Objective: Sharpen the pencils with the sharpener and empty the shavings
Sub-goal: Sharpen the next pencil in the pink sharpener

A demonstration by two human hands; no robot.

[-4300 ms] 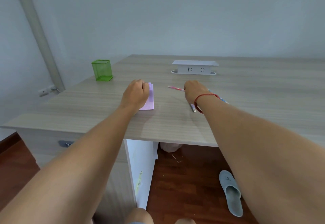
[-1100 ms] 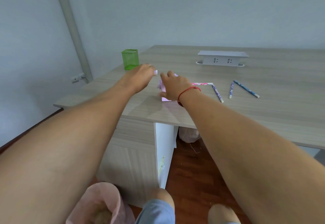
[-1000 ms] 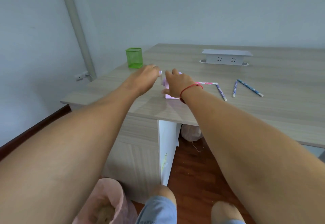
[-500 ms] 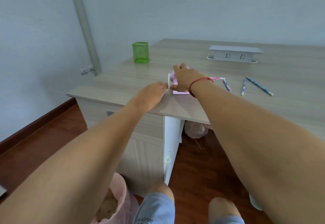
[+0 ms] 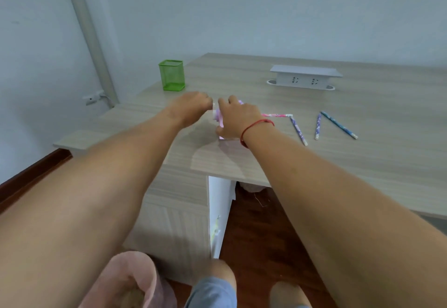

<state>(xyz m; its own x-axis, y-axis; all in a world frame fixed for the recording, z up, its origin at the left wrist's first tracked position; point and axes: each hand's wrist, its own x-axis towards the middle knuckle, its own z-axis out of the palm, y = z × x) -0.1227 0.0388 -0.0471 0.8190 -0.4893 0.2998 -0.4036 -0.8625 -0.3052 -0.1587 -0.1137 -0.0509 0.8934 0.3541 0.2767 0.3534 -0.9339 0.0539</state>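
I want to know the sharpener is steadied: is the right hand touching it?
Touching. The head view shows the right hand wrapped over the pink sharpener, fingers across its top and thumb against its near lower edge.

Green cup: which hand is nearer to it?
Left. The left hand is just in front of the green cup, to its right; the right hand grips the sharpener farther right.

Pink sharpener [image 5: 218,117], four loose pencils [image 5: 298,129] beside.
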